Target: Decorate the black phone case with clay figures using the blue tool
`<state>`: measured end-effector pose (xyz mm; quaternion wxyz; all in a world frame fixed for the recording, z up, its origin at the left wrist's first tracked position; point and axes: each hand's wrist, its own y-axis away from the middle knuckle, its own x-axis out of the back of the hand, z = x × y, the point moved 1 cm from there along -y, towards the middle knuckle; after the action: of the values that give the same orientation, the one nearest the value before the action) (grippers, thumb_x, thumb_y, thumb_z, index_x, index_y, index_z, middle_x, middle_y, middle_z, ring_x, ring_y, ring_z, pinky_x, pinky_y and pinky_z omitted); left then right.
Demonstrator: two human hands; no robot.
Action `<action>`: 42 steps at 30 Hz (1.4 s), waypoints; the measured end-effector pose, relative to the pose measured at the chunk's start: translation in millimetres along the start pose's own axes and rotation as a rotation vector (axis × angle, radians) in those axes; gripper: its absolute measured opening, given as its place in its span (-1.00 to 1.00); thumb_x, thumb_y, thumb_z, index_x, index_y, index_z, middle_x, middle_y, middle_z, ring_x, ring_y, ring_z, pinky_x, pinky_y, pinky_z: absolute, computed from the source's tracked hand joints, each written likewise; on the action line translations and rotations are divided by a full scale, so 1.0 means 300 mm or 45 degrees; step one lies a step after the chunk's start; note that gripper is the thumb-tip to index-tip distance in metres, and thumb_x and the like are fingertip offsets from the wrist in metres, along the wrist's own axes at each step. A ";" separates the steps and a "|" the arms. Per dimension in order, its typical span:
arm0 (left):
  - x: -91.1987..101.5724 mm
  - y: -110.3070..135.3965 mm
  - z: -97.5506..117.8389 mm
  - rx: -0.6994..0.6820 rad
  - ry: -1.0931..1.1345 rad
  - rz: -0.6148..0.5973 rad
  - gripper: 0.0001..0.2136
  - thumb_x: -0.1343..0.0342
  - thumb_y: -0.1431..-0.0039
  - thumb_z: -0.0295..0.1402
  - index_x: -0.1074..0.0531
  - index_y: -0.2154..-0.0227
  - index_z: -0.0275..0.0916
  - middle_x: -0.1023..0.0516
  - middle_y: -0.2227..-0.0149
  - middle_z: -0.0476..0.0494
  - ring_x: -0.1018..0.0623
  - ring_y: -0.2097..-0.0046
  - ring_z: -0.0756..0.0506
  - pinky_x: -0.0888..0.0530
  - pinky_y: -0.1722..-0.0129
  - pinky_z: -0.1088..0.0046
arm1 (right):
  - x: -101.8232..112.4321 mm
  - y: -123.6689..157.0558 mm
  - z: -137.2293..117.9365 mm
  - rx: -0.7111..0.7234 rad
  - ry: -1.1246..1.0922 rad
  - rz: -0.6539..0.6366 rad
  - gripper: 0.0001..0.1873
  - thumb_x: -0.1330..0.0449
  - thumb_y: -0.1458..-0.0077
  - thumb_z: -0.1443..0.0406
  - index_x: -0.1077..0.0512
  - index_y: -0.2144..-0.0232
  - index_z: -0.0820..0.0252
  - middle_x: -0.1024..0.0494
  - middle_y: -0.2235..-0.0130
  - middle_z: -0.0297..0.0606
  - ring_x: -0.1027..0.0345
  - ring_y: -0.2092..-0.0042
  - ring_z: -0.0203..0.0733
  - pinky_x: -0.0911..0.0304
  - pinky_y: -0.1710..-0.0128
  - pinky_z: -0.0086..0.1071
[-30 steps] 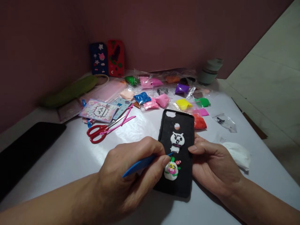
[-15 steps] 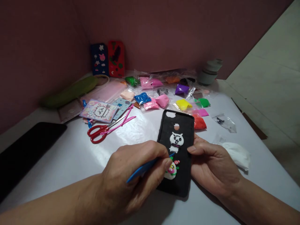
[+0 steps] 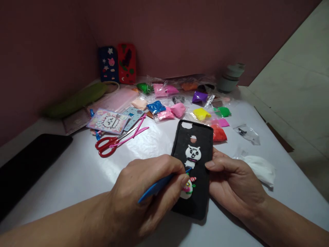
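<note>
My left hand point(image 3: 151, 192) is closed around a blue modelling tool point(image 3: 156, 188), its tip at the lower edge of a white clay animal figure point(image 3: 193, 153). That figure, with a black-lined face and dark collar, is stuck on a black phone case point(image 3: 203, 202). Below it on the case is a round white clay piece point(image 3: 187, 192) with pink, green and red-striped bits, partly covered by my left fingers. My right hand point(image 3: 233, 178) grips the case by its right edge, thumb on top and fingers hidden beneath. The case is tilted above the white table.
Red-handled scissors point(image 3: 106, 145), a pink tool point(image 3: 131, 136) and a cartoon card point(image 3: 109, 120) lie left. Several bags of coloured clay, including a blue one point(image 3: 156, 107), spread behind. A bag of white clay point(image 3: 259, 169) is right. Two decorated cases, one red point(image 3: 126, 65), lean on the wall.
The blue tool's tip has shifted very slightly at the white figure's lower edge. Both hands keep their hold, and the case is almost in the same place.
</note>
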<state>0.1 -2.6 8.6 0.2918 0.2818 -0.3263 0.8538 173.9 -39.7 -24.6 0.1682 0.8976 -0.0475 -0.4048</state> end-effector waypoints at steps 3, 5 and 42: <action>-0.004 -0.007 0.001 -0.003 0.020 0.017 -0.92 -0.04 -0.19 -0.50 -0.39 0.40 -0.25 -0.46 0.54 0.07 -0.43 0.55 0.10 -0.36 0.56 0.68 | 0.001 0.003 -0.001 0.002 0.006 0.007 -0.62 -0.12 0.24 0.51 -0.52 0.32 0.14 -0.62 0.28 -0.21 -0.47 0.15 0.05 -0.34 0.08 -0.07; -0.005 -0.009 0.002 -0.008 0.055 0.034 -0.91 -0.03 -0.19 -0.51 -0.39 0.41 -0.27 -0.47 0.54 0.06 -0.42 0.56 0.10 -0.36 0.57 0.67 | 0.003 0.003 0.000 0.001 0.012 0.003 -0.62 -0.12 0.24 0.51 -0.52 0.32 0.13 -0.62 0.29 -0.22 -0.47 0.17 0.05 -0.35 0.09 -0.06; -0.010 0.001 0.002 -0.017 0.009 -0.002 -0.92 -0.03 -0.21 -0.48 -0.37 0.40 -0.27 -0.46 0.53 0.05 -0.42 0.57 0.10 -0.35 0.57 0.66 | -0.005 0.008 0.004 -0.018 -0.056 -0.003 -0.50 -0.12 0.21 0.52 -0.49 0.17 0.10 -0.60 0.30 -0.27 -0.43 0.23 -0.08 -0.23 -0.01 -0.10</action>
<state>2.2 -4.1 6.9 0.2956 0.2771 -0.3308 0.8523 172.1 -41.8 -23.6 0.1727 0.8873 -0.0472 -0.4249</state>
